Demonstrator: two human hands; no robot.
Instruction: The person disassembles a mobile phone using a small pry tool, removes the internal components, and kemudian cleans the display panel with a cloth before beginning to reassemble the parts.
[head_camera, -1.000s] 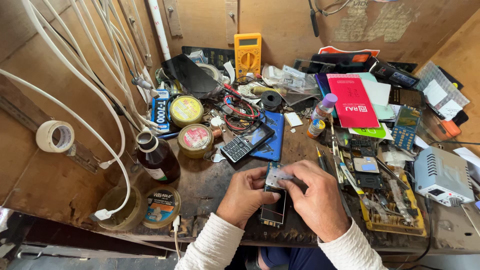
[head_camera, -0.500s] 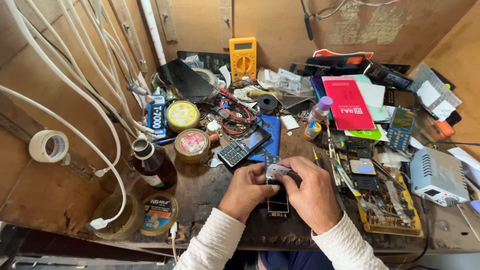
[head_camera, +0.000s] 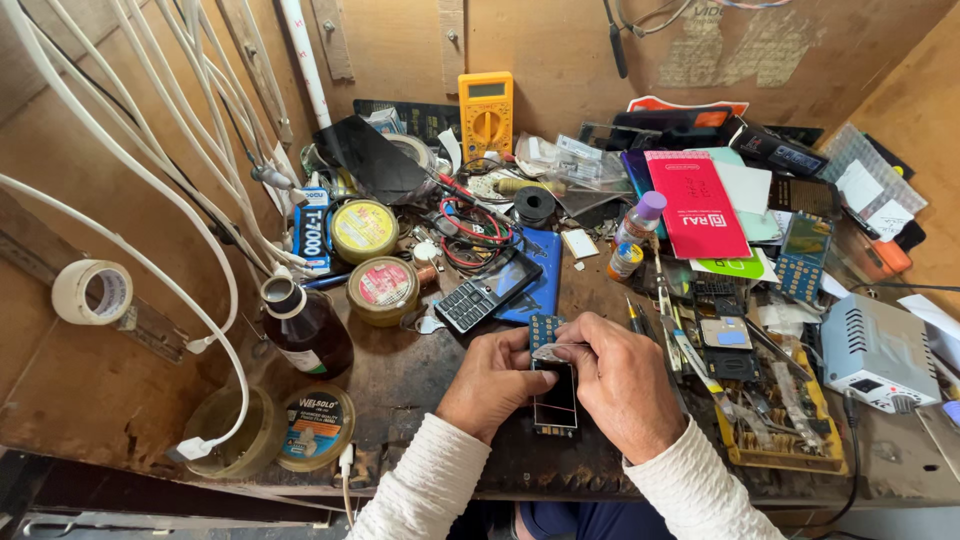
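While both wrists rest near bench edge, left hand (head_camera: 497, 380) grips dismantled phone board (head_camera: 556, 400) from the left; right hand (head_camera: 622, 378) pinches small silvery part (head_camera: 553, 351) at its far end.

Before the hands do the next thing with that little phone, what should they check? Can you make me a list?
1. Both hands on the opened phone: ok, left hand and right hand flank it.
2. Silver piece held in the fingertips: ok.
3. Phone resting on the workbench: ok.
4. Brown bottle upright, away from the hands: ok.
5. Bottle capped: not ok, mouth looks open.
6. Phone's screen unbroken: cannot tell.
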